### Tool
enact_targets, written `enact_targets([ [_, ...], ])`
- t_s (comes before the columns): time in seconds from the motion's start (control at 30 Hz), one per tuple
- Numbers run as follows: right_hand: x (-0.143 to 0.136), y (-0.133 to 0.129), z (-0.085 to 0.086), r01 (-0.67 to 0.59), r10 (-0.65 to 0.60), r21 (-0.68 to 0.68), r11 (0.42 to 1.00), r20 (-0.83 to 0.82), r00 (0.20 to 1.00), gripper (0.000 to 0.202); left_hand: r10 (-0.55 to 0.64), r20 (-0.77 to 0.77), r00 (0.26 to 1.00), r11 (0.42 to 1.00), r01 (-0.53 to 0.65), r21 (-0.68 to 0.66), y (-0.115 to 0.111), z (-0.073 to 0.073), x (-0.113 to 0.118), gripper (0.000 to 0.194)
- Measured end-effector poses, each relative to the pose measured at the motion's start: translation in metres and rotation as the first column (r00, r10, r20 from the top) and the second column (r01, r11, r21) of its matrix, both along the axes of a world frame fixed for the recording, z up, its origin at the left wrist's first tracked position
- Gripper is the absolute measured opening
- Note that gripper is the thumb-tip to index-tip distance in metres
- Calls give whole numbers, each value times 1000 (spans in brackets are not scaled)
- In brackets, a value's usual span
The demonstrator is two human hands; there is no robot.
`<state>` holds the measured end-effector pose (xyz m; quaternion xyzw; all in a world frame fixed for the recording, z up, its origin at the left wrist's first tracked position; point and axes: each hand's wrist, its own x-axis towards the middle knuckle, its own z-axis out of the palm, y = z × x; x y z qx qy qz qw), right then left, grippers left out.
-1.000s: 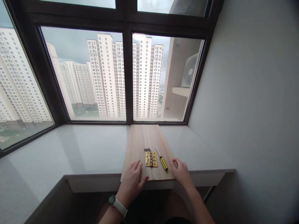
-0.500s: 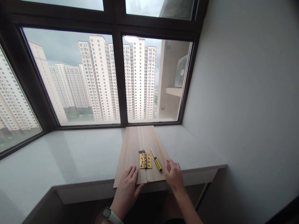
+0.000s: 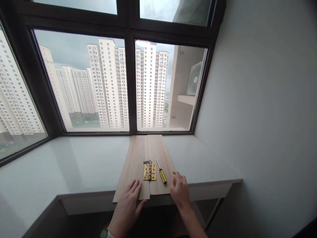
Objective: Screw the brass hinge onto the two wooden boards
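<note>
Two pale wooden boards lie side by side with a thin seam between them: the left board and the right board. My left hand rests flat on the near end of the left board, fingers stretched, thumb by its front edge. At the right board's outer edge, my right hand is closed, its bent fingers against the wood. A gold-coloured butt hinge lies unfolded over the seam, beside several small dark screws. A yellow-and-black screwdriver lies on the right board, tip pointing away from me.
Beneath the boards is a white windowsill counter, whose front edge they overhang slightly. A dark window frame stands at the back. To the right rises a pale wall.
The view has shifted a little. The left board's front end now sticks out slightly farther toward me than the right board's. Both hands stay at the boards.
</note>
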<state>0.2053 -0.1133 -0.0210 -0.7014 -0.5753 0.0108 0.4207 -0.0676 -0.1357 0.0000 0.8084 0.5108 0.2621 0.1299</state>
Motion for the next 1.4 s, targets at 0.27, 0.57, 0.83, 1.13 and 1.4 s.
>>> enact_targets([
  [0.27,-54,5,-2,-88,88,49,995,-3,996,33,62,-57,996,998,-61,21,-6,-3,-55,62],
  [0.57,-136,11,3,-181,185,102,978,-32,982,31,153,-76,985,988,-152,13,-7,-2,-136,64],
  [0.83,-206,13,4,-190,191,152,970,9,982,34,79,-144,986,996,-73,46,13,-12,-219,68],
  [1.13,-258,14,6,-217,215,108,970,25,976,35,64,-179,982,997,-57,47,28,-21,-287,70],
  [1.4,-287,15,11,-246,244,44,968,45,969,33,65,-148,987,998,-64,14,34,-18,-323,69],
])
